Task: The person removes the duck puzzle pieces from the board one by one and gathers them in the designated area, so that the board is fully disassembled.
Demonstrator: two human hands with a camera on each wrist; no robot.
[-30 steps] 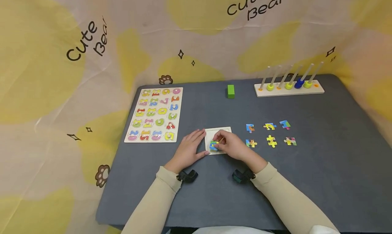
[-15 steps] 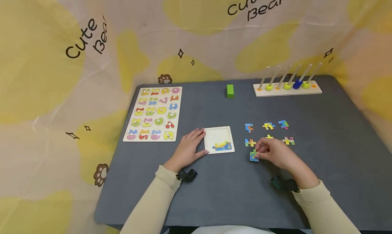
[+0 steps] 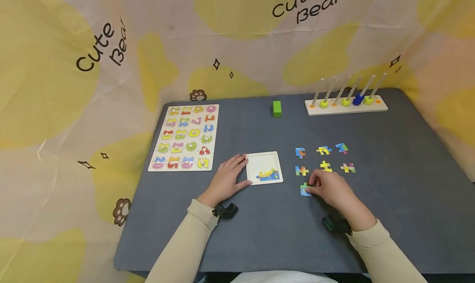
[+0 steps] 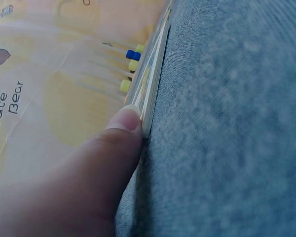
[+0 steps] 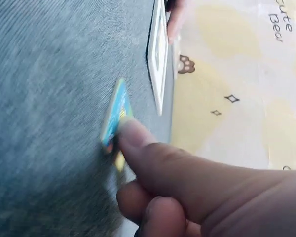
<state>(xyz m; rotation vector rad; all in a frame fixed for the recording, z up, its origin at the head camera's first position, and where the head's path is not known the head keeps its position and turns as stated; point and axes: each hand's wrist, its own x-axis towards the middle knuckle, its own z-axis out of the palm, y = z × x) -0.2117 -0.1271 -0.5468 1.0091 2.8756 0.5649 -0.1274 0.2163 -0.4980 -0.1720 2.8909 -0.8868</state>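
A white square puzzle tray (image 3: 259, 163) lies mid-table, with joined blue and yellow jigsaw pieces (image 3: 269, 175) along its lower right. My left hand (image 3: 225, 180) rests at the tray's left side, fingers extended and thumb at the near corner. The left wrist view shows that thumb (image 4: 126, 118) against the tray's edge. To the right of the tray, my right hand (image 3: 331, 188) pinches a blue and green puzzle piece (image 3: 305, 189) between thumb and fingers. In the right wrist view, the thumb (image 5: 135, 133) lies over the piece (image 5: 115, 113); the fingertips behind are hidden.
Several loose puzzle pieces (image 3: 324, 150) lie in two rows beyond my right hand. A number board (image 3: 214, 155) is at the left. Toward the back stand a green block (image 3: 276, 109) and a peg board (image 3: 343, 110) with coloured beads.
My right hand has left the tray, moved right and taken hold of a loose piece; over the last half second it shifts slightly left. The left hand stays at the tray.
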